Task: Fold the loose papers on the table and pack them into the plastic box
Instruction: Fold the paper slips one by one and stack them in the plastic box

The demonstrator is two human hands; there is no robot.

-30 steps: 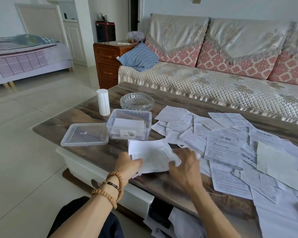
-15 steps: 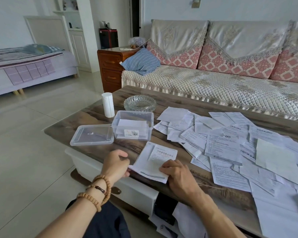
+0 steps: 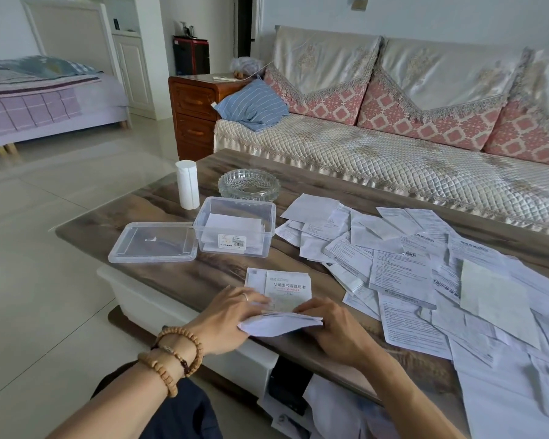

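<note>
Head view: the left hand (image 3: 227, 315) and right hand (image 3: 333, 327) both pinch a printed paper (image 3: 282, 296) at the table's (image 3: 203, 280) near edge — its near flap lifted. The plastic box (image 3: 235, 226), already holding folded sheets, stands beyond; loose papers (image 3: 425, 264) spread right.

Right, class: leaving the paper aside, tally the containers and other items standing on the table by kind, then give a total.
Clear plastic box: 1
Box lid: 1
Glass ashtray: 1
White cylinder: 1
Total: 4
</note>
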